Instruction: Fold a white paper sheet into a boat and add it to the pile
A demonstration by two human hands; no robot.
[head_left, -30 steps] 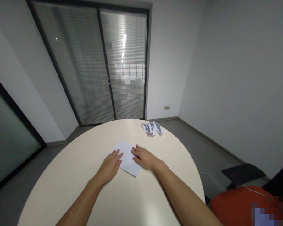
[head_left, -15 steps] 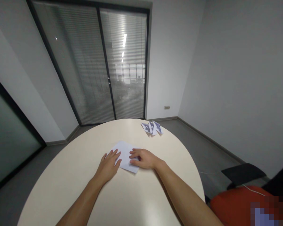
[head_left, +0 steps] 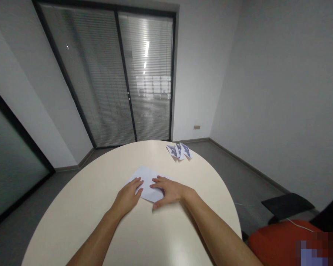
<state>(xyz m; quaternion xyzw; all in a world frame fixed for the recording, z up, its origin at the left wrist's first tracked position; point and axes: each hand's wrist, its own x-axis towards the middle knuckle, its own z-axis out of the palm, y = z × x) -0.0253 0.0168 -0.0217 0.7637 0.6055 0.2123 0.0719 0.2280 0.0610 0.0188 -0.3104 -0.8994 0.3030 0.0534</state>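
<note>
A sheet of white paper [head_left: 147,188] lies on the round table [head_left: 80,203] in front of me, partly covered by both hands. My left hand [head_left: 129,195] rests on its left side, palm down, with fingers stretched out. Over the right side is my right hand [head_left: 168,191], its fingers spread and the thumb apart, reaching past the paper's near edge. Whether the right fingertips press on the sheet I cannot tell.
Several folded paper pieces with blue-purple markings [head_left: 180,150] lie at the table's far right edge. A red chair [head_left: 277,236] with a black armrest [head_left: 288,205] stands at the right. Behind the table is a glass partition with blinds [head_left: 105,81].
My right hand has opened wider, its thumb moving toward me off the paper's near edge. The fingers of my left hand have drawn closer together. The paper has barely shifted.
</note>
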